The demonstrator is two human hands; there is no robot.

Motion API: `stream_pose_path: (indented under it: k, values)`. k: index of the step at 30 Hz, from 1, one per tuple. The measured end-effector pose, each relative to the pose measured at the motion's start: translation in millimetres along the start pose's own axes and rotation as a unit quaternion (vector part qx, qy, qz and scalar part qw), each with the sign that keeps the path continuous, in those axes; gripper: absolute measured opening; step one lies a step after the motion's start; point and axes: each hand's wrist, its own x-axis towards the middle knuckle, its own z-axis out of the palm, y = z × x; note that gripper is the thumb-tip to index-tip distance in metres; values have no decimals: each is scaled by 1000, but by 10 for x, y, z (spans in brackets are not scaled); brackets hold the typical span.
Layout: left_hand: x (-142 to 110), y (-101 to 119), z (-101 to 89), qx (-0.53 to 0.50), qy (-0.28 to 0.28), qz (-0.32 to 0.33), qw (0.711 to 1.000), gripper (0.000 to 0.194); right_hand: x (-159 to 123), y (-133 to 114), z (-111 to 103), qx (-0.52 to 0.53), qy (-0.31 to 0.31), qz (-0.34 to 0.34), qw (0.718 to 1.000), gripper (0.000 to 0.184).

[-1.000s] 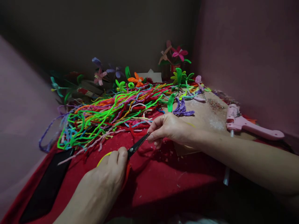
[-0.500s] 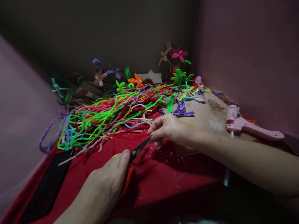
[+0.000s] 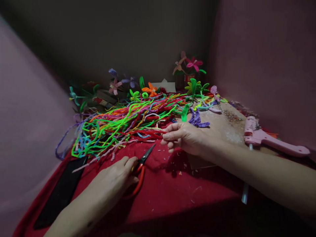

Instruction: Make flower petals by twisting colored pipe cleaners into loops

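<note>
1. Head view: the left hand grips orange-handled scissors above the red cloth.
2. The right hand pinches a red chenille stem beside the multicolored pile.
3. Lettering on the rear red label is unreadably small.

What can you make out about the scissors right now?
The scissors have slim, dark, metallic-looking blades that appear closed, and smooth, plastic-looking handles, orange-red with a little yellow showing. The left hand holds them by the handles, covering part of them. They slant over the red cloth, tips up and rightward in view, just short of the right hand. Whether they touch the cloth is unclear.
</note>
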Motion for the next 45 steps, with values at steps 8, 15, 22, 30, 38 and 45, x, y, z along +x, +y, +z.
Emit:
stream_pose_path:
  k: [8, 15, 22, 30, 38, 45]
  values:
    - [224, 252, -364, -74, 371, 33, 925, 27, -23, 55, -5, 28, -78, 67, 994, 14]
    - [420, 196, -402, -302, 191, 41, 933, 23, -78, 3, 33, -118, -83, 0, 990, 14]
    - [525, 213, -430, -348, 134, 19, 927, 26, -63, 90, 42, -288, -85, -53, 952, 15]
    - [684, 276, -375, -300, 190, 22, 935, 24, -84, 102, 57, -294, -79, -43, 952, 22]
    - [674, 379, -258, -310, 232, 46, 921, 24, -33, 142, 43, -277, -63, -84, 955, 15]
    - [658, 404, -364, -513, 118, -16, 850, 18, -84, 124, 90, -221, -64, -42, 972, 16]
